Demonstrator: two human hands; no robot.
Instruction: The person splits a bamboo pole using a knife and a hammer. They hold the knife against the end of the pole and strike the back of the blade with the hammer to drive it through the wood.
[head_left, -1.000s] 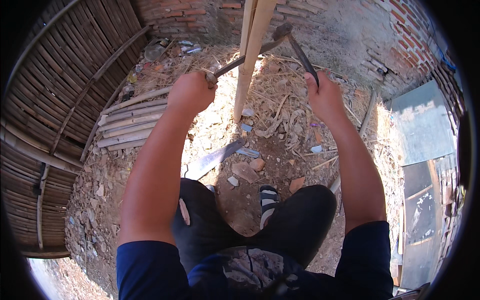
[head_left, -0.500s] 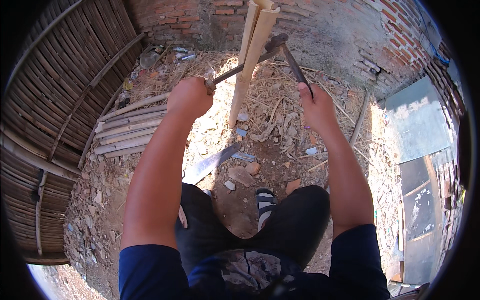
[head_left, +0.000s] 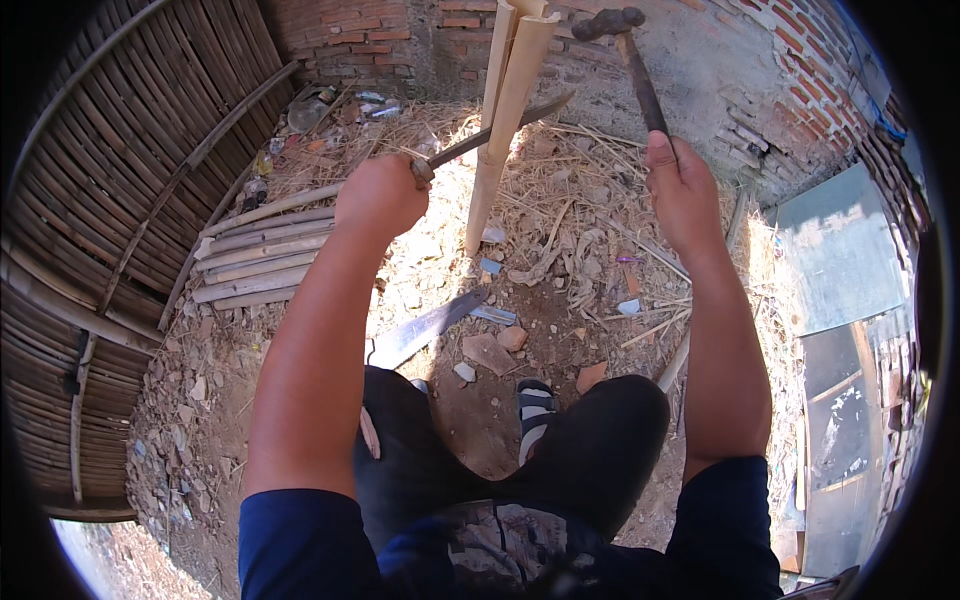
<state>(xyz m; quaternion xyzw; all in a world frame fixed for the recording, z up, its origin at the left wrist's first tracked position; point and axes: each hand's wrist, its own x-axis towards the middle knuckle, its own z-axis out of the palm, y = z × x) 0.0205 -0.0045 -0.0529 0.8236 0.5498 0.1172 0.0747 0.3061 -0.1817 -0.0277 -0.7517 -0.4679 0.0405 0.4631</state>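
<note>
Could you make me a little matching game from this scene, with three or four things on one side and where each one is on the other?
Things:
1. dark-headed hammer with a wooden handle
2. long knife blade with a grey handle
3. flat grey metal blade
4. pale split bamboo pole

Places:
A. lying on the dirt ground by the knees
B. raised in the right hand
C. standing upright against the red brick wall
D. gripped in the left hand, set across the pole

Pairs: 1-B, 2-D, 3-A, 4-C
</note>
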